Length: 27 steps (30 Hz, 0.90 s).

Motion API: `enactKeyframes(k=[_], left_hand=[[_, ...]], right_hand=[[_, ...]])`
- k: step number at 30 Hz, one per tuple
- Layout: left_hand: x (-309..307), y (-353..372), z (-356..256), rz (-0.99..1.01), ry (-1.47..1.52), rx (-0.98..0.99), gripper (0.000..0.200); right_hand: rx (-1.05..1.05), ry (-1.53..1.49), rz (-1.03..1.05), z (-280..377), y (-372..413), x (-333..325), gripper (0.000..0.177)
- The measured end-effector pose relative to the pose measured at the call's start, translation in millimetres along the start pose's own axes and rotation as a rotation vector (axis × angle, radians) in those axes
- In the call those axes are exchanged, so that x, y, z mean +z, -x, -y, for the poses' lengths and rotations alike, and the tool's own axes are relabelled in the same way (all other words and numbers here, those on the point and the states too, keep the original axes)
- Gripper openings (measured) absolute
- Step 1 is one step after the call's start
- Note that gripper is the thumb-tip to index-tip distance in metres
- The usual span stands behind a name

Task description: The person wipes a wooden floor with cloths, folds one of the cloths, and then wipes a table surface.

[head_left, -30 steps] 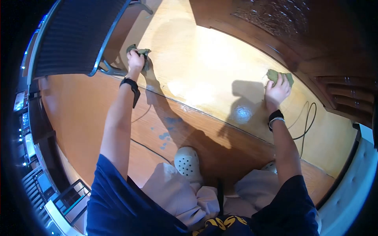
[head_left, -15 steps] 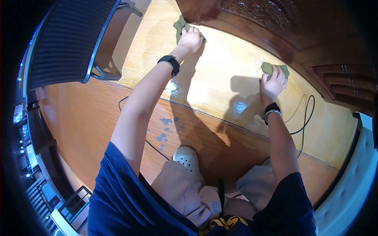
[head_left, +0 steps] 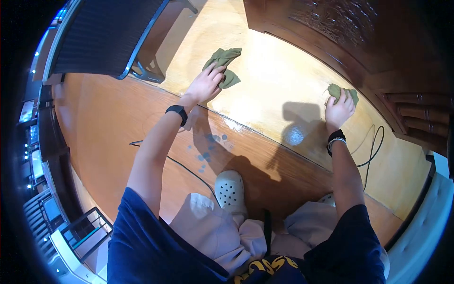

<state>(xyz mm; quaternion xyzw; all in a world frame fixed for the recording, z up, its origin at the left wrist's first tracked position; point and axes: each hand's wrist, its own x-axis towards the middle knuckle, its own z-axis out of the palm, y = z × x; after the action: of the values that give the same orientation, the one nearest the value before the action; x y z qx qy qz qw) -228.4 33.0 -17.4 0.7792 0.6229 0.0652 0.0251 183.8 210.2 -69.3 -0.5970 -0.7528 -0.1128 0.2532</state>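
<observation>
My left hand [head_left: 206, 84] grips a crumpled olive-green cloth [head_left: 226, 59] against the pale, brightly lit part of the floor [head_left: 265, 75]. Over to the right, my right hand [head_left: 340, 111] presses a second olive-green cloth [head_left: 351, 94] onto the same pale floor, close to the base of the dark carved wooden furniture [head_left: 326, 42]. Fingers of both hands are curled over the cloths. A wet sheen [head_left: 234, 124] shows near the seam between pale and orange-brown flooring.
A dark ribbed chair [head_left: 104, 38] stands at upper left. Black cable [head_left: 189, 169] crosses the floor, with another loop [head_left: 378, 142] at right. Grey-blue spots [head_left: 205, 156] mark the brown floor before my light clog [head_left: 230, 191]. A tufted pale-blue seat [head_left: 423, 222] borders the right.
My left hand has drawn its cloth back from the furniture's base, toward me. My right hand keeps its cloth by the furniture; the whole view has shifted slightly.
</observation>
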Motion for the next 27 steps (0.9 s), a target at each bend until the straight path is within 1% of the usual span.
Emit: enactKeyframes(k=[6,8,10,12,13,14,16,17,19,21,22,23,24,25,26,27], left_hand=[[-9.7,28.6,-13.9,0.056,0.058,-0.015,0.028],[-6.0,25.5,-25.9,0.0,0.076,-0.015,0.029],[-3.7,19.3,-42.3,-0.008,0.087,0.019,0.03],[0.2,12.0,-60.7,-0.03,0.131,0.154,0.031],[2.1,8.5,-70.1,0.038,0.153,0.206,0.032],[6.5,3.7,-77.9,0.05,0.135,0.288,0.034],[0.0,-10.8,-88.4,0.083,0.111,0.387,0.031],[-0.8,-13.4,-83.0,0.083,0.111,0.385,0.031],[0.0,-26.3,-54.8,0.064,-0.008,0.602,0.031],[-3.0,-43.8,-7.3,0.048,-0.115,0.711,0.035],[-0.3,-49.8,19.3,0.102,-0.029,0.538,0.037],[-18.1,-57.2,36.0,0.181,-0.078,0.396,0.039],[-15.3,-61.3,62.1,0.15,-0.17,0.244,0.041],[-16.2,-66.3,78.6,0.239,-0.151,-0.015,0.045],[-18.7,-72.1,94.1,0.253,-0.125,-0.173,0.051],[-11.2,-78.4,111.4,0.212,-0.105,-0.321,0.054]], right_hand=[[0.003,0.008,-0.01,1.1,-0.2,-1.0,0.04],[-0.019,-0.005,-0.03,-1.0,0.2,1.7,0.04],[-0.016,0.002,-0.028,-1.2,0.1,2.2,0.04],[-0.018,0.009,-0.028,-1.9,1.5,1.3,0.041],[-0.018,0.002,-0.023,-1.8,1.3,1.0,0.041],[-0.018,-0.007,-0.018,-1.8,0.5,1.2,0.041],[-0.017,-0.005,-0.015,-2.3,0.2,2.0,0.041],[-0.016,-0.004,-0.011,-2.5,0.5,2.4,0.041],[-0.014,-0.011,-0.011,-1.4,0.4,2.4,0.041],[-0.005,-0.015,-0.01,-1.6,-0.5,2.6,0.042],[-0.004,-0.016,-0.012,-1.8,-0.3,2.7,0.042],[-0.001,-0.018,-0.013,-1.7,0.1,3.1,0.042],[0.006,-0.02,-0.009,-1.6,1.2,3.7,0.042],[0.007,-0.017,0.001,-1.8,1.5,3.9,0.042],[0.006,-0.013,0.008,-2.8,0.6,3.3,0.042],[0.008,-0.008,0.003,-3.4,0.4,3.0,0.042]])
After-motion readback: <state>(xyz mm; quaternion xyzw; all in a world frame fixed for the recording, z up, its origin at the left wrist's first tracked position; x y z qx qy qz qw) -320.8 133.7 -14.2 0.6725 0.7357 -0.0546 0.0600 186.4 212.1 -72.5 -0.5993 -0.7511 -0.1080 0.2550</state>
